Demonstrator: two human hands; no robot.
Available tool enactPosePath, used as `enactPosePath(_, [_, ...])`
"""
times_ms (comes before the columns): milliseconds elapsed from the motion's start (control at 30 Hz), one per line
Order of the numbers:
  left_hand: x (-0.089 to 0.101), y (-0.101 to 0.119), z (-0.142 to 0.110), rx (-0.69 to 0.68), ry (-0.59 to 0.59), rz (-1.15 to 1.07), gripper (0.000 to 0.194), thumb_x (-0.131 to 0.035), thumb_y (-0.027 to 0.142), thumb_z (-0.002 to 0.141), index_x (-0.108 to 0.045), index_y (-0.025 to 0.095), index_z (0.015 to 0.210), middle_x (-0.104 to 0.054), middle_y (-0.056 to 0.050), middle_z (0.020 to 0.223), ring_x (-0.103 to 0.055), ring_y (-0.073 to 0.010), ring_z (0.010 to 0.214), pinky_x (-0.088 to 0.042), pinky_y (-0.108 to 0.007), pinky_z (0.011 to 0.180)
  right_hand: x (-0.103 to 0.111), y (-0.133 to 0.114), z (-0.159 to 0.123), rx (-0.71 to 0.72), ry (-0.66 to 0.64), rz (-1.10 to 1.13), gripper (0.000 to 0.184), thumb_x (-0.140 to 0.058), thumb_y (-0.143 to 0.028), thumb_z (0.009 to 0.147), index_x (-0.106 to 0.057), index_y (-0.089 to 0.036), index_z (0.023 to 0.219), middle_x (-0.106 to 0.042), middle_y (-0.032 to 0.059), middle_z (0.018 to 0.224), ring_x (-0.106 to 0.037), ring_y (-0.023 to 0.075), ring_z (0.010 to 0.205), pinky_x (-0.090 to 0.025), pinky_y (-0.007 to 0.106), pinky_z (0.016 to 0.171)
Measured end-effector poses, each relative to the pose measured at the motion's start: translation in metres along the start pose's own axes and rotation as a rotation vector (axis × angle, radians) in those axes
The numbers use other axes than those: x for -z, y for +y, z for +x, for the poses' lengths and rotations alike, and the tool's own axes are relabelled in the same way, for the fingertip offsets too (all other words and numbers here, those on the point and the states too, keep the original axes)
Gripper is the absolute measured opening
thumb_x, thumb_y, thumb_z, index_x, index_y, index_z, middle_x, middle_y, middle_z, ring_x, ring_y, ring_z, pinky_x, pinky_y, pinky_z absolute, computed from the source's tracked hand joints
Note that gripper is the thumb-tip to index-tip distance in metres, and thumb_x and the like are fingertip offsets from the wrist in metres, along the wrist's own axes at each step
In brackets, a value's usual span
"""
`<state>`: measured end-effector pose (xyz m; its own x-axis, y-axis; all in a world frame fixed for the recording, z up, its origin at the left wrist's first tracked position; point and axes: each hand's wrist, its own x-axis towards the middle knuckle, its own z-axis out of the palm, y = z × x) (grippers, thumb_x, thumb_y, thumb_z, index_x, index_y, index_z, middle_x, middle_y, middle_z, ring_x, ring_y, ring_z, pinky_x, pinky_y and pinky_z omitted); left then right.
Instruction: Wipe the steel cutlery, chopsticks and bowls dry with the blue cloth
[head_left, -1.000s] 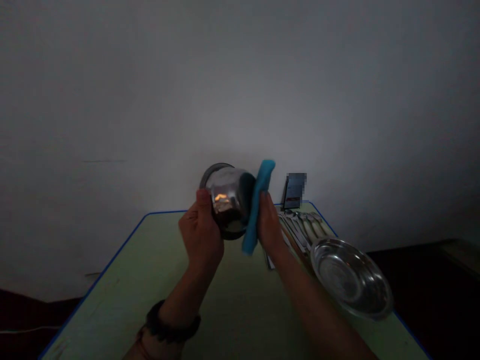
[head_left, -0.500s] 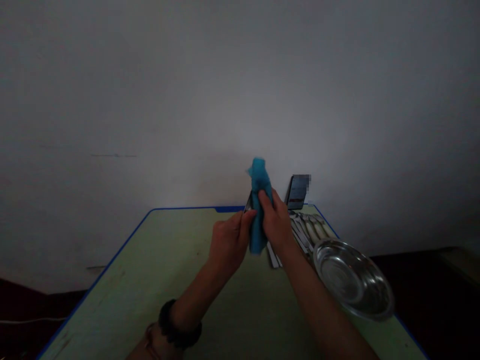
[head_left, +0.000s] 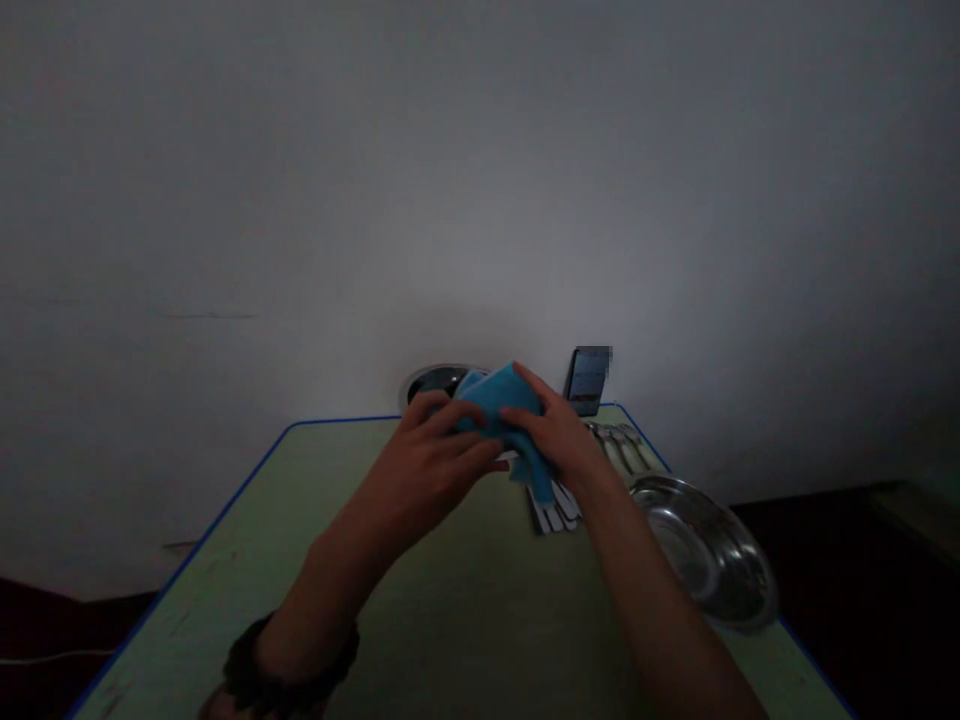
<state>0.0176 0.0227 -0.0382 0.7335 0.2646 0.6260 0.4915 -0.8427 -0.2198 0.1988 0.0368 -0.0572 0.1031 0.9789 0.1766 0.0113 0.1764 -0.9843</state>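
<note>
In the head view, both hands are together above the far side of the table. My left hand (head_left: 442, 450) grips a shiny steel dish (head_left: 435, 381), tilted up; hand and cloth hide most of it, so its full shape cannot be told. My right hand (head_left: 559, 430) is closed on a crumpled blue cloth (head_left: 495, 395), which lies against the dish. A loose end of the cloth hangs below the right hand. The fingertips of my left hand touch the cloth too.
A large steel basin (head_left: 705, 550) stands at the right edge of the pale green table (head_left: 465, 620). Beyond it lie several spoons (head_left: 626, 450) and other flat-handled cutlery (head_left: 553, 515). A phone (head_left: 587, 382) leans against the wall (head_left: 480, 200).
The dish has turned from edge-on to showing its rim and inside on the left. My left hand has rolled over, back upward. The cloth has come down and spread across the dish.
</note>
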Motion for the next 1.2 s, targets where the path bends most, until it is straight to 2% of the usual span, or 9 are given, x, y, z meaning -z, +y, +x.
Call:
enactPosePath(100, [-0.004,0.001,-0.002,0.06,0.118,-0.086,0.008,-0.066,0.029,0.08,-0.065,0.027,0.088,-0.071,0.001,0.091,-0.049,-0.0256,0.113,-0.023,-0.048,0.101,0.001,0.004,0.003,-0.084,0.031,0.015,0.071,-0.058,-0.011,0.063,-0.045,-0.03,0.13,-0.068,-0.001,0.09,-0.055,0.0096,0.054,-0.051,0.026,0.055])
enactPosePath(233, [-0.012,-0.006,-0.002,0.563,0.366,-0.724,0.05,-0.07,0.05,0.068,-0.058,0.031,0.113,-0.043,-0.002,0.139,-0.018,-0.0316,0.136,-0.016,-0.05,0.109,0.0,0.007,0.007,-0.087,0.148,0.099,0.065,-0.054,-0.009,0.063,-0.05,-0.025,0.126,-0.068,0.0018,0.095,-0.058,0.0112,0.059,-0.051,0.025,0.055])
enactPosePath(333, [-0.016,-0.01,0.002,0.843,0.501,-1.119,0.056,-0.043,0.056,0.084,-0.039,0.029,0.133,-0.054,-0.003,0.13,-0.037,-0.0281,0.129,-0.031,-0.047,0.105,-0.005,0.011,0.008,0.014,0.113,0.064,0.062,-0.055,-0.012,0.066,-0.046,-0.024,0.126,-0.066,0.004,0.102,-0.062,0.0157,0.076,-0.053,0.032,0.07])
enactPosePath(467, [-0.016,-0.007,0.009,1.092,0.423,-1.446,0.045,-0.041,0.045,0.083,-0.06,0.018,0.113,-0.071,-0.005,0.1,-0.062,-0.0311,0.102,-0.05,-0.046,0.087,-0.011,0.016,0.005,0.298,0.261,-0.197,0.052,-0.059,-0.02,0.071,-0.042,-0.022,0.12,-0.057,0.009,0.119,-0.055,0.0216,0.106,-0.043,0.043,0.093])
enactPosePath(600, [-0.023,0.001,0.014,1.045,0.493,-1.564,0.036,-0.048,0.033,0.079,-0.06,0.02,0.111,-0.068,-0.004,0.109,-0.06,-0.0286,0.106,-0.049,-0.042,0.089,-0.014,0.015,0.0,0.433,0.41,-0.719,0.021,-0.061,-0.027,0.074,-0.06,-0.02,0.094,-0.046,0.0118,0.122,-0.039,0.0306,0.119,-0.03,0.054,0.099])
enactPosePath(800, [-0.051,0.012,0.008,0.935,0.595,-1.202,0.042,-0.049,0.034,0.084,-0.05,0.024,0.125,-0.051,-0.004,0.134,-0.043,-0.0239,0.126,-0.033,-0.04,0.106,-0.038,0.02,-0.011,0.393,0.11,-0.746,0.036,-0.04,-0.03,0.087,-0.055,-0.013,0.114,-0.035,0.0171,0.132,-0.032,0.0289,0.127,-0.03,0.05,0.106])
enactPosePath(967, [-0.065,0.009,0.004,0.963,0.596,-1.297,0.041,-0.042,0.043,0.087,-0.053,0.023,0.121,-0.051,-0.003,0.135,-0.039,-0.021,0.129,-0.032,-0.037,0.107,-0.044,0.023,-0.013,0.457,-0.219,-0.552,0.045,-0.03,-0.036,0.091,-0.043,-0.022,0.132,-0.041,0.0073,0.138,-0.02,0.0233,0.138,-0.021,0.05,0.113])
enactPosePath(1100, [-0.056,0.003,0.006,1.07,0.627,-1.341,0.044,-0.038,0.055,0.085,-0.064,0.021,0.095,-0.069,-0.003,0.104,-0.055,-0.0228,0.113,-0.045,-0.036,0.095,-0.038,0.008,-0.015,0.388,-0.456,-0.307,0.047,-0.024,-0.045,0.092,-0.054,-0.025,0.123,-0.045,0.0028,0.139,-0.033,0.0183,0.133,-0.031,0.043,0.108])
enactPosePath(1200, [-0.044,-0.002,0.008,1.131,0.566,-1.205,0.049,-0.031,0.057,0.084,-0.063,0.02,0.073,-0.07,-0.002,0.073,-0.065,-0.0233,0.09,-0.053,-0.036,0.08,-0.039,-0.001,-0.018,0.267,-0.486,-0.149,0.053,-0.021,-0.047,0.092,-0.066,-0.021,0.103,-0.063,0.0062,0.117,-0.055,0.018,0.113,-0.042,0.038,0.096])
